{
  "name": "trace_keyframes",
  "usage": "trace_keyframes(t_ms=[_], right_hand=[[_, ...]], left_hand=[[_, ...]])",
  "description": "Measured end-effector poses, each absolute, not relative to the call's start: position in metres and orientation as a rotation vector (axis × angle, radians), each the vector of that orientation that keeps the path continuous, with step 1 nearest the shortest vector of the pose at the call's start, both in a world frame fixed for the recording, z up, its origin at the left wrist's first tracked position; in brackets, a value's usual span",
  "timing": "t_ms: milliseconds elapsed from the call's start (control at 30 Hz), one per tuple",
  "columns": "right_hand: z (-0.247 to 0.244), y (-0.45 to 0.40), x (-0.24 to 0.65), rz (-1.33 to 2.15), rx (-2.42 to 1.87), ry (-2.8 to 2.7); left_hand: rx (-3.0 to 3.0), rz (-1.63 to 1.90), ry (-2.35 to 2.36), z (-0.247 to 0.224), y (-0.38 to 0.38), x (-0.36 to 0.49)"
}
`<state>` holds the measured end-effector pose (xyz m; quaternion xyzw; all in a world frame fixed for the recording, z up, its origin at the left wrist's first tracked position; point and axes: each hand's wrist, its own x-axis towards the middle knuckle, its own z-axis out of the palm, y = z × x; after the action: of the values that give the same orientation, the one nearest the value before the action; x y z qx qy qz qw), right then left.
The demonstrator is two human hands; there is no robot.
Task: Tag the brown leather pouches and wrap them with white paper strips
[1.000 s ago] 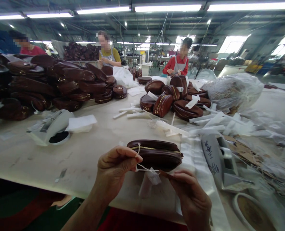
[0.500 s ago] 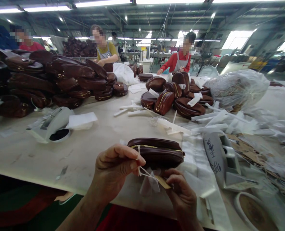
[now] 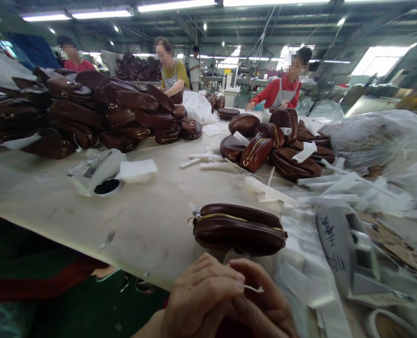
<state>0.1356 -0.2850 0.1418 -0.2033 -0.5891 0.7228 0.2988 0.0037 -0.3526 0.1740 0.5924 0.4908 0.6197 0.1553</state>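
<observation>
My left hand (image 3: 204, 293) and my right hand (image 3: 269, 300) are closed together at the table's front edge. From between their fingers pokes a thin white string (image 3: 254, 288) with a knotted end, pinched by my left fingers. What my right fingers hold is hidden; the tan hang tag is out of sight. Just beyond the hands a dark brown leather pouch (image 3: 236, 234) lies on the table, its brass zipper facing up and a metal ring at its left end. A bit of translucent wrapping (image 3: 234, 255) shows between the pouch and my fingers.
A grey tape dispenser (image 3: 338, 249) stands at right, another dispenser (image 3: 99, 171) at left. Brown pouches (image 3: 134, 112) are heaped at back left, with more pouches (image 3: 255, 152) ahead. White wrapping strips (image 3: 352, 185) litter the right side. Several people (image 3: 282, 91) work beyond the table.
My hands have come together and drawn down towards me, away from the pouch. The tag and most of the string have become hidden. The view has turned slightly left.
</observation>
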Motion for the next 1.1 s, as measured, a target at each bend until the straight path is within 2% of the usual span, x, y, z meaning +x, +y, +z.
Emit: trace_keyframes(t_ms=[67,133,300,500,600,767,833,1100], right_hand=[[0.134,-0.289,0.129,2.109,-0.601,-1.466],[0.126,-0.291,0.124,2.151,-0.668,-1.444],[0.133,-0.282,0.117,1.998,-0.77,-1.708],[0.179,-0.242,0.103,1.634,-0.772,-2.217],[0.202,-0.224,0.084,1.346,-0.657,-2.467],[0.225,-0.211,0.041,0.503,-0.391,-2.896],[0.227,-0.212,0.024,0.269,-0.317,-3.05],[0.226,-0.219,-0.021,-0.119,-0.401,-3.459]], left_hand=[[1.608,1.845,1.458,0.162,-0.358,0.003],[1.444,1.93,1.499,0.151,-0.363,0.005],[0.874,2.039,1.563,0.138,-0.369,0.007],[0.296,1.995,1.573,0.119,-0.351,-0.036],[0.079,1.921,1.479,0.106,-0.334,-0.061],[-0.008,1.892,1.207,0.095,-0.315,-0.076],[-0.037,1.885,1.139,0.093,-0.312,-0.077],[-0.12,1.957,0.995,0.087,-0.312,-0.072]])
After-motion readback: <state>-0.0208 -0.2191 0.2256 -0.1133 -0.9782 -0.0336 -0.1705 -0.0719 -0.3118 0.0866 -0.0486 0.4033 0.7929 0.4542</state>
